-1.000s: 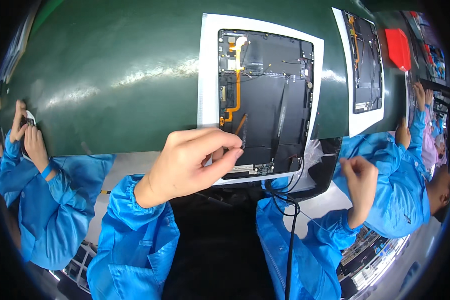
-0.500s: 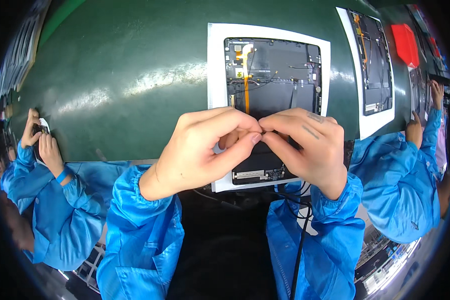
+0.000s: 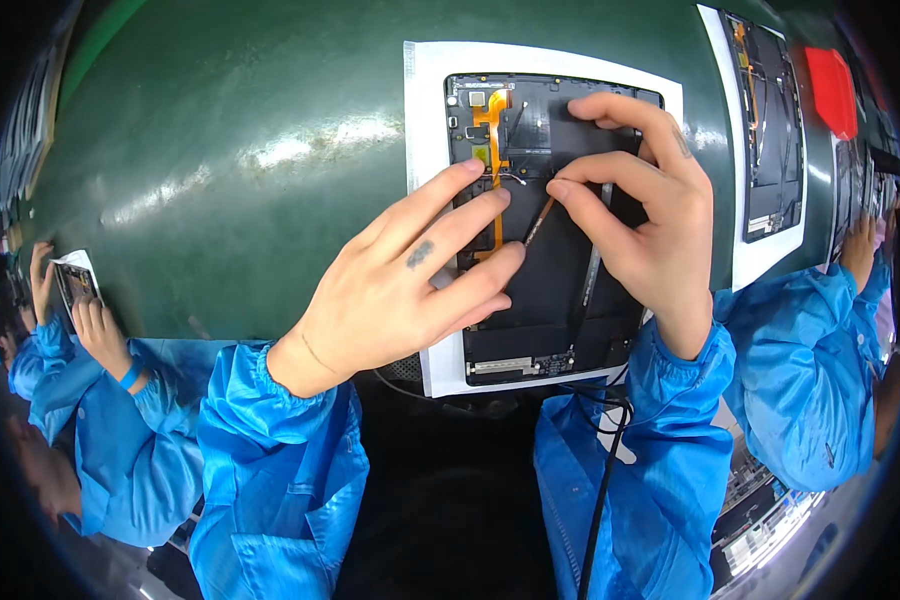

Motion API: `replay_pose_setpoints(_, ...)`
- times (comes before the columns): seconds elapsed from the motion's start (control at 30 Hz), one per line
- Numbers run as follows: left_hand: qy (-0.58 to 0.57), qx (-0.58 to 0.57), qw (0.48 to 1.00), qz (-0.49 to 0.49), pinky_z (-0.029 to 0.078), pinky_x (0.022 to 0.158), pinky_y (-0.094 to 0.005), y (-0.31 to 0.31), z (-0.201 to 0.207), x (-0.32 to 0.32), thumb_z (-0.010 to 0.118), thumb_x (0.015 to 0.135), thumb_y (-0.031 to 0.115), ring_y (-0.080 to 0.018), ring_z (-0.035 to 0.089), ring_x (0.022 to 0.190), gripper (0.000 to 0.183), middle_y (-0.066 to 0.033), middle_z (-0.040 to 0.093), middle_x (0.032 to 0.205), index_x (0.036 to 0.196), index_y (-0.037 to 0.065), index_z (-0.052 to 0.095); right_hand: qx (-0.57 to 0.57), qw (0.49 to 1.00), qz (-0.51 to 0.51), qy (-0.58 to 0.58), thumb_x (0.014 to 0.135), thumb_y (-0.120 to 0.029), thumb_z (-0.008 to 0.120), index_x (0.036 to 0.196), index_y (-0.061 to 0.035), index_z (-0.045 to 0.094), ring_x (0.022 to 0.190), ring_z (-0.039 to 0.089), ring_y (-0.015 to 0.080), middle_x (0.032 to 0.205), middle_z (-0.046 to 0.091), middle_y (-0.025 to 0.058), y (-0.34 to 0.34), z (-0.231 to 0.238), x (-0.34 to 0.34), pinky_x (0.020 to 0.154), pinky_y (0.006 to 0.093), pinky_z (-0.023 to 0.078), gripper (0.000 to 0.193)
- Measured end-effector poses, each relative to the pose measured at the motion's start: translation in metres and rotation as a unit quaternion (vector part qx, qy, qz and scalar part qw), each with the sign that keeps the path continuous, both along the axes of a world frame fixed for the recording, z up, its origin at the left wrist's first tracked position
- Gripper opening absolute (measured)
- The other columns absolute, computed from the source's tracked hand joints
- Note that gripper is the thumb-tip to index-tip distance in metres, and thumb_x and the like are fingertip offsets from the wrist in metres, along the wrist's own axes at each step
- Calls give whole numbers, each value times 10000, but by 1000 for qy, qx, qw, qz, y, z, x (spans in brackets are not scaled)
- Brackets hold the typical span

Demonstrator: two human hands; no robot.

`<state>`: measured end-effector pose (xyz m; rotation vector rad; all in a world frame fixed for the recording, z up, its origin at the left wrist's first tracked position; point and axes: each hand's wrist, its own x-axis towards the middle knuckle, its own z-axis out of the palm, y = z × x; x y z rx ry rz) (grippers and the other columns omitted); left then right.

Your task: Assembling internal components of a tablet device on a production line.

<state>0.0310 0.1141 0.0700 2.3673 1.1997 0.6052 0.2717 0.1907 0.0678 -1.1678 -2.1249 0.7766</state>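
An opened tablet housing (image 3: pixel 540 340), black inside, lies on a white sheet (image 3: pixel 426 120) in front of me. My left hand (image 3: pixel 410 250) is spread over its left half. The fingertips rest by an orange flat cable (image 3: pixel 497 130) and a small thin wire (image 3: pixel 513 178). Between thumb and index finger, my right hand (image 3: pixel 650 200) pinches the upper end of a thin dark strip with a brownish tip (image 3: pixel 540 222), perhaps a cable. Slanting down, the strip's lower end comes close to my left thumb; whether they touch I cannot tell.
To the right, a second opened tablet (image 3: pixel 770 130) lies on its own white sheet, with a red bin (image 3: pixel 830 92) beyond it. Co-workers in blue sit on both sides; the left one's hand (image 3: pixel 100 335) is at a small device. Black cables (image 3: pixel 610 440) hang at the table's front edge.
My hands, which were fingertip to fingertip over the tablet's middle, have parted. The left now lies spread on the housing; the right has moved up and right, pinching the strip.
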Motion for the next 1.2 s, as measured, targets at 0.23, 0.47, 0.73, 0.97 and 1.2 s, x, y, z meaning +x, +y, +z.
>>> replay_pose_setpoints(0.23,8,-21,1000,0,572,1083,-523,0,4,3,907,694,284,-434,598,1333,442,-143,646,1342,1118,188,824,5,1000,-7,9,736,-25,852,850,-22,746,1025,628,292,1245,690,103,1,-8,-1,893,402,531,155)
replay_pose_setpoints(0.47,8,-30,1000,1,583,1071,-518,-3,4,3,913,670,273,-435,606,1318,473,-146,646,1327,1131,202,839,12,1000,-11,7,732,-18,852,849,-25,742,1020,630,293,1228,682,109,-2,-11,-2,886,402,530,160)
replay_pose_setpoints(0.73,22,-14,1000,5,586,1067,-509,-10,4,-2,915,663,268,-435,608,1316,497,-150,640,1330,1149,199,840,1,1000,-14,-11,756,-19,857,869,-6,758,1081,648,280,1176,640,123,-7,-6,-9,910,363,521,151)
replay_pose_setpoints(0.97,4,-21,1000,16,585,1060,-506,-7,1,-3,931,656,249,-428,624,1281,524,-174,578,1355,1167,188,835,-2,999,-20,-32,752,-19,858,870,-9,757,1070,648,276,1142,622,116,-6,-3,-10,901,358,515,156)
replay_pose_setpoints(1.2,45,-17,998,50,571,1035,-502,-8,4,8,921,688,245,-413,613,1236,593,-161,530,1308,1264,190,792,-1,999,-37,-5,738,-47,869,847,-48,740,1010,651,284,1110,631,97,-7,-6,-14,869,392,496,169)
